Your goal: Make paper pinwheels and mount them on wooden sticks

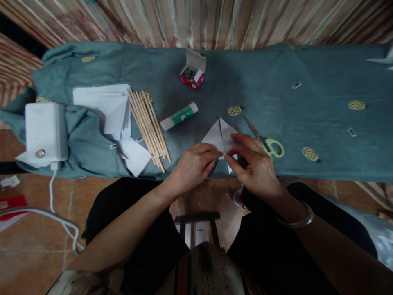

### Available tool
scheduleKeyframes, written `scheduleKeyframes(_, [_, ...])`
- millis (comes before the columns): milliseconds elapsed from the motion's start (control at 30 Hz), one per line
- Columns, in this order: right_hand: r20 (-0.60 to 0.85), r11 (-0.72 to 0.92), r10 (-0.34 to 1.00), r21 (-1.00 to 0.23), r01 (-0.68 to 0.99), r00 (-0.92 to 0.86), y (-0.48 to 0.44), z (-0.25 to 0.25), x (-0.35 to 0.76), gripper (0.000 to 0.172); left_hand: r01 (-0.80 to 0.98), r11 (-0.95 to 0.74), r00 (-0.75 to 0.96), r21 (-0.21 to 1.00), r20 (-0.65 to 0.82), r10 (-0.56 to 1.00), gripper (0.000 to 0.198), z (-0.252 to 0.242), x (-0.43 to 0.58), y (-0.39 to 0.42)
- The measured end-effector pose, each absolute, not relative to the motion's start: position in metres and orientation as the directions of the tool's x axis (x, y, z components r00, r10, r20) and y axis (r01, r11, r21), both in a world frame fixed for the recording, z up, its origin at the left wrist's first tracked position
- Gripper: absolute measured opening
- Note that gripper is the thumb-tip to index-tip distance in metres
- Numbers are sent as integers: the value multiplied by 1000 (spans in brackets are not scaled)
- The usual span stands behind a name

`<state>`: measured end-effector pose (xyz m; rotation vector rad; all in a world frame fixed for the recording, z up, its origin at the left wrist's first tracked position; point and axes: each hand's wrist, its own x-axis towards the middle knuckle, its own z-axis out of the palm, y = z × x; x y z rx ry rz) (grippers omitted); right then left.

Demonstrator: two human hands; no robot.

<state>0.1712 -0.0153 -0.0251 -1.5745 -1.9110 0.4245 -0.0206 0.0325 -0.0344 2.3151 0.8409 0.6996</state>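
Observation:
A white piece of paper [212, 137] with slits cut in from its corners lies at the table's front edge, between my hands. My left hand [196, 166] pinches it near the middle, thumb and fingers together. From the other side my right hand [254, 162] grips the same paper near its centre with thumb and forefinger, the other fingers spread over its right part. The fingertips of both hands almost meet. Just right of my right hand are scissors [274, 148] with light green handles. A green and white glue stick [181, 116] lies to the left of the paper.
Several wooden sticks [149, 127] lie left of the glue stick, beside stacked white paper sheets [101, 98]. A small open red box [192, 71] of metal pins stands at the back. At far left sits a white device [46, 131] with a cable. Blue-green cloth [322, 131] covers the table.

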Motion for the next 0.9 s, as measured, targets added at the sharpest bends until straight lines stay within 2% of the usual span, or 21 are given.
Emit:
scheduleKeyframes(167, [332,328,930,-562,759,-156,-16,-28,173,18,396,-641,672,657,268,690,21,-34,-21,33])
scheduleKeyframes(333, [300,339,934,-564,753,-196,-15,-30,174,33,391,-647,670,654,280,688,21,-35,-21,33])
scheduleKeyframes(733, [317,385,918,-563,732,-239,-19,-42,169,48,422,-629,679,653,232,697,19,-30,-22,29])
scheduleKeyframes(900, [319,386,916,-543,746,-242,-20,-45,167,45,464,-646,687,606,214,695,16,-27,-21,28])
